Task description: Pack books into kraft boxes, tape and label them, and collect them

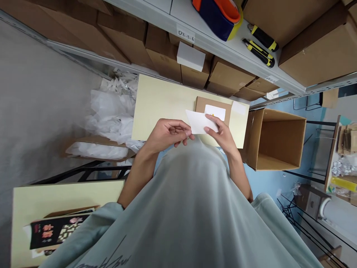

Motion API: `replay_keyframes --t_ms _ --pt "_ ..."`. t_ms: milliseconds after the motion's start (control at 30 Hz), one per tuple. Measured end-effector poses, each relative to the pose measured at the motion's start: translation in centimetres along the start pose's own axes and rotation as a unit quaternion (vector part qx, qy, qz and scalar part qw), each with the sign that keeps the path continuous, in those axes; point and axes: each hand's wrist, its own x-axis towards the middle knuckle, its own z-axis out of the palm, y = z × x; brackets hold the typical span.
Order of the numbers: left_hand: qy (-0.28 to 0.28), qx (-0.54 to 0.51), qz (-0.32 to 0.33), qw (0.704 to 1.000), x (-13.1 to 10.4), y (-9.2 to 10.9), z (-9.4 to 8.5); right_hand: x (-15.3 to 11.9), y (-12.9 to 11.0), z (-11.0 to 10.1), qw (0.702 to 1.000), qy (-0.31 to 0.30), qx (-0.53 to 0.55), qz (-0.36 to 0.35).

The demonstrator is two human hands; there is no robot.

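Note:
A blank white card (199, 122) is held up over the front of the pale yellow table (156, 100). My right hand (221, 134) grips its right side between thumb and fingers. At the card's lower left corner, my left hand (171, 133) pinches the edge with thumb and fingertips. Behind the card lies a flat brown box (205, 102), with a white label (217, 112) on it bearing a small yellow mark. A pale slip (239, 108) rests at the table's right end.
An open cardboard carton (279, 139) stands to the right. White wrapping material (111, 111) is heaped to the left. Above, a shelf (167, 22) bears a tape dispenser (220, 18) and cutters (259, 52). Printed packets (55, 230) lie on another table at lower left.

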Motion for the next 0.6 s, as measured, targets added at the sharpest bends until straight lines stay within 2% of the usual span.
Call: replay_keyframes --t_ms 100,233,333,500,600 --pt "0.017 0.008 0.004 1.0 0.2 -0.2 0.5 -0.8 -0.8 0.8 0.995 0.051 -0.081 -0.039" --pt "0.03 0.019 0.009 0.999 0.4 -0.8 1.0 -2.3 -3.1 1.8 0.99 0.028 -0.106 -0.085" --pt "0.032 0.023 0.006 0.999 0.4 -1.0 1.2 -2.7 -4.0 2.5 0.987 0.045 -0.111 -0.107" --pt "0.03 0.039 -0.007 0.999 0.4 -1.5 0.9 -1.9 -3.0 3.4 0.976 0.08 -0.144 -0.14" --pt "0.044 0.052 0.0 0.998 0.7 -3.1 -0.2 -1.4 -2.2 3.8 0.979 0.097 -0.124 -0.13"
